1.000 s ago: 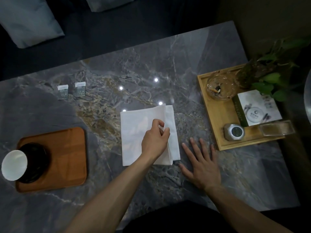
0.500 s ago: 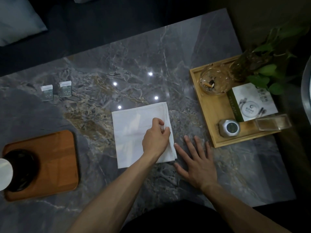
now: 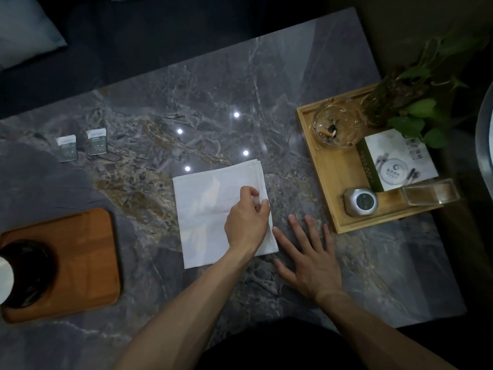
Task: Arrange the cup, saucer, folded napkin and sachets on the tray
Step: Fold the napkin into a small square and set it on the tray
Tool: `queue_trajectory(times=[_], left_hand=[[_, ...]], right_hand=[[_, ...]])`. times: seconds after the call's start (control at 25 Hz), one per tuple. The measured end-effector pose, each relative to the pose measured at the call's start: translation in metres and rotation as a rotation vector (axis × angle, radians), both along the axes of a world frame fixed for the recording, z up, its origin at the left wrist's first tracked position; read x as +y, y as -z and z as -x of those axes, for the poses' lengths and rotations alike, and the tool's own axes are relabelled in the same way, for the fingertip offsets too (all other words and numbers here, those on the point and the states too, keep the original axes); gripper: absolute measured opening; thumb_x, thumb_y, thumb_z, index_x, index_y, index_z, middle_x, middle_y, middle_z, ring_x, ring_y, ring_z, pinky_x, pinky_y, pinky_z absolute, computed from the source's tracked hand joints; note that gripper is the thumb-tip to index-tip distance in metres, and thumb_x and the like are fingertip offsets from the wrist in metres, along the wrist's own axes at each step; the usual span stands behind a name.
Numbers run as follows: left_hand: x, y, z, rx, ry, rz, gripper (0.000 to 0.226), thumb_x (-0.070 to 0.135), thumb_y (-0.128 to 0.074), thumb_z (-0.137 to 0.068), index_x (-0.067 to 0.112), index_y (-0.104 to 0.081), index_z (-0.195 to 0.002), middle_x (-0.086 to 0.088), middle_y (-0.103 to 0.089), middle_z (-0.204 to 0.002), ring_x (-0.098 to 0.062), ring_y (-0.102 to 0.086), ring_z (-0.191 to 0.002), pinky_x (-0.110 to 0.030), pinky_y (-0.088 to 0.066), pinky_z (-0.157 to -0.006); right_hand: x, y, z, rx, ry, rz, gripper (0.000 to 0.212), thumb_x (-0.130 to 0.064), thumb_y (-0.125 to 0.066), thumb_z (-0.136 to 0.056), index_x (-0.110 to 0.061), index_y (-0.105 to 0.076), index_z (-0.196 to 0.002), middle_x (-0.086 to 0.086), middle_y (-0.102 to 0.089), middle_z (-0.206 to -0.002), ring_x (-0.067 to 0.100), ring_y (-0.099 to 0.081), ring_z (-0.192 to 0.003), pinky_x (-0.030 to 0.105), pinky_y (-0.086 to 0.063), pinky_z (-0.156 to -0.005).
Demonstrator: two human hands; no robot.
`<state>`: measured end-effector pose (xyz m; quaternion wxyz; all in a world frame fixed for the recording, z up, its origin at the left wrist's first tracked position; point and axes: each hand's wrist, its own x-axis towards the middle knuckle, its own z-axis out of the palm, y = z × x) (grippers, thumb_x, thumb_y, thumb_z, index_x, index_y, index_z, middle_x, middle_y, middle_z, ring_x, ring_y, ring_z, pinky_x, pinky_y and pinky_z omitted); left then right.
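A white folded napkin (image 3: 210, 214) lies flat in the middle of the grey marble table. My left hand (image 3: 246, 220) pinches the napkin's right edge between thumb and fingers. My right hand (image 3: 309, 257) rests flat on the table just right of the napkin, fingers spread, holding nothing. Two small sachets (image 3: 81, 144) lie side by side at the far left. A brown wooden tray (image 3: 88, 252) sits at the left edge with a dark saucer (image 3: 29, 271) on it. The white cup (image 3: 4, 279) on the saucer is cut off by the frame.
A light bamboo tray (image 3: 336, 180) at the right holds a glass ashtray (image 3: 336, 124), a white and green box (image 3: 394, 158), a silver tin (image 3: 360, 200) and a clear container (image 3: 429, 194). A leafy plant (image 3: 416, 102) overhangs its far corner. Cushions lie beyond the table.
The view has shifted right, so the cup slid mostly out of frame. The napkin's right flap now lies flatter over the stack. My right hand stays flat.
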<state>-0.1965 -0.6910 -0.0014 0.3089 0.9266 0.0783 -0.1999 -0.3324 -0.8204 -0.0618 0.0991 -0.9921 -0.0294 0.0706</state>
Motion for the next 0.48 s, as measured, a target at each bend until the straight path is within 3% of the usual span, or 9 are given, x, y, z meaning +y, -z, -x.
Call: queue_trajectory(times=[0.32, 0.48], left_hand=[[-0.002, 0.003, 0.005, 0.049, 0.04, 0.042, 0.027, 0.034, -0.054, -0.09, 0.031, -0.045, -0.115, 0.007, -0.066, -0.077, -0.017, -0.064, -0.077, -0.04, -0.054, -0.068], [0.008, 0.003, 0.005, 0.09, 0.067, 0.165, 0.036, 0.029, -0.059, -0.086, 0.032, -0.048, -0.12, 0.011, -0.063, -0.078, -0.005, -0.062, -0.078, -0.03, -0.052, -0.07]], right_hand=[[0.0, 0.001, 0.0, -0.006, 0.006, -0.017, 0.072, -0.065, -0.042, -0.088, -0.04, -0.022, -0.153, 0.002, -0.017, -0.164, 0.031, -0.012, -0.151, 0.061, -0.011, -0.118], [0.0, -0.002, -0.001, 0.01, 0.006, -0.023, 0.073, -0.065, -0.042, -0.088, -0.039, -0.021, -0.153, 0.002, -0.016, -0.164, 0.031, -0.012, -0.151, 0.061, -0.013, -0.118]])
